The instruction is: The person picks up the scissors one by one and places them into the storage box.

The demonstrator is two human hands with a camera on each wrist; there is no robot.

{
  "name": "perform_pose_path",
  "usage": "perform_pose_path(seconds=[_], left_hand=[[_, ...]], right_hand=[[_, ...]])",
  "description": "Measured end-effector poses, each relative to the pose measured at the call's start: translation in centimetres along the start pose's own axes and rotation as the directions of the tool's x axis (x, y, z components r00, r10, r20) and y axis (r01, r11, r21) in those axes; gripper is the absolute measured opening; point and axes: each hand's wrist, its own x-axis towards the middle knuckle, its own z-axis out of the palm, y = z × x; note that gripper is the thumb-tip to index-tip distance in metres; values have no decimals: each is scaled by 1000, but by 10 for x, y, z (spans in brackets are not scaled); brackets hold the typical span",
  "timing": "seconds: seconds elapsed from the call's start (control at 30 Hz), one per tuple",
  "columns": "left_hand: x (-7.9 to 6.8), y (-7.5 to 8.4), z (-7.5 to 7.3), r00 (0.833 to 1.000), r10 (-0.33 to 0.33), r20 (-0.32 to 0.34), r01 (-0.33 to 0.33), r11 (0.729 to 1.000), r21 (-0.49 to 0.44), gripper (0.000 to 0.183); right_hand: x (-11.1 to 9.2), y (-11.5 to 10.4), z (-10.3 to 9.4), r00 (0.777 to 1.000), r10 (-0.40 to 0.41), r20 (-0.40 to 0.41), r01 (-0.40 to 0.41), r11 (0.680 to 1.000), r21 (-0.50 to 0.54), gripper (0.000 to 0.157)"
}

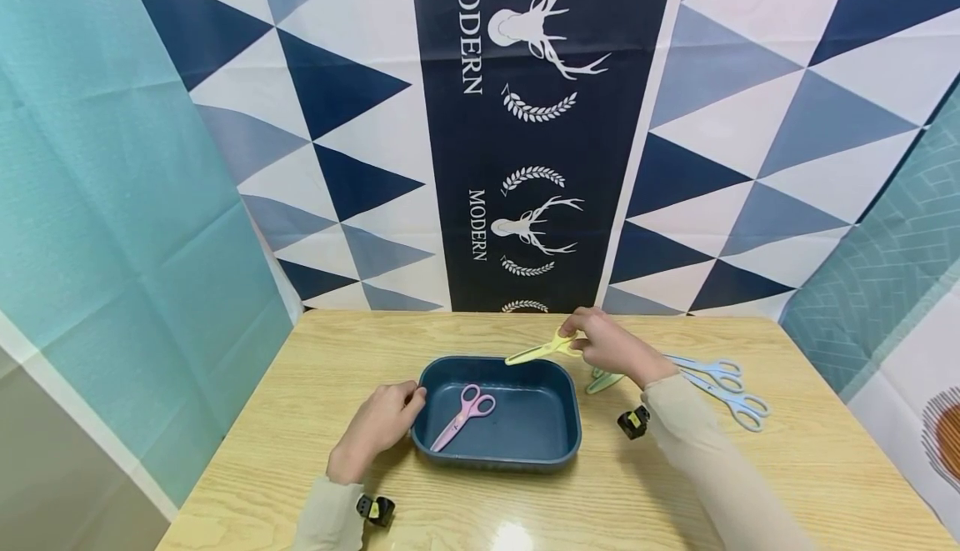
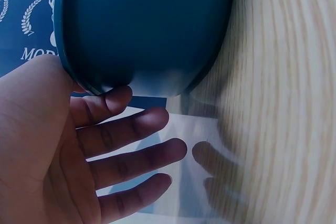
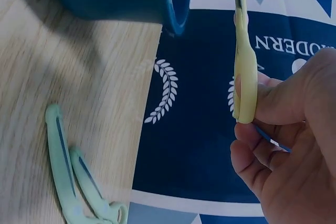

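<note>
A dark blue rectangular bin (image 1: 498, 461) stands on the table. My left hand (image 1: 380, 419) is at its left side, pinching the rim between thumb and index finger while the other fingers (image 2: 139, 156) stay loosely extended beside the wall. Pink scissors (image 1: 465, 418) lie inside, handles toward the back. Above the bin's back right corner, my right hand (image 1: 607, 343) pinches yellow scissors (image 1: 536, 353) by the handle loops, blades pointing left over the rim. In the right wrist view, their handle (image 3: 247, 82) sits between thumb and fingers.
Green scissors (image 3: 63, 166) lie on the table right of the bin, partly hidden under my right hand in the head view. Two blue scissors (image 1: 723, 388) lie farther right. A patterned cloth (image 1: 360, 117) hangs behind the wooden table (image 1: 315, 351).
</note>
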Motion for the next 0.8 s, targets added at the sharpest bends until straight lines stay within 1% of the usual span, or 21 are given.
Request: perform_pose_path(seconds=[0.13,0.3,0.43,0.63,0.8], left_hand=[[0,-1,0,1000,2,2,-2,1000,-1,35],[1,-1,1,1000,-3,10,3,1000,1,35],[1,-2,1,1000,-14,17,14,1000,1,35],[1,-2,1,1000,-8,16,8,1000,-4,35],[1,-2,0,1000,-12,18,12,1000,-1,35]], right_hand=[[3,-4,3,999,-38,-1,38,999,-19,19],[6,-7,7,998,-58,-9,58,997,-56,20],[6,-10,9,999,-53,-3,53,997,-57,20],[7,-13,12,1000,-25,15,26,999,-48,21],[9,-16,15,999,-31,29,32,999,-43,22]])
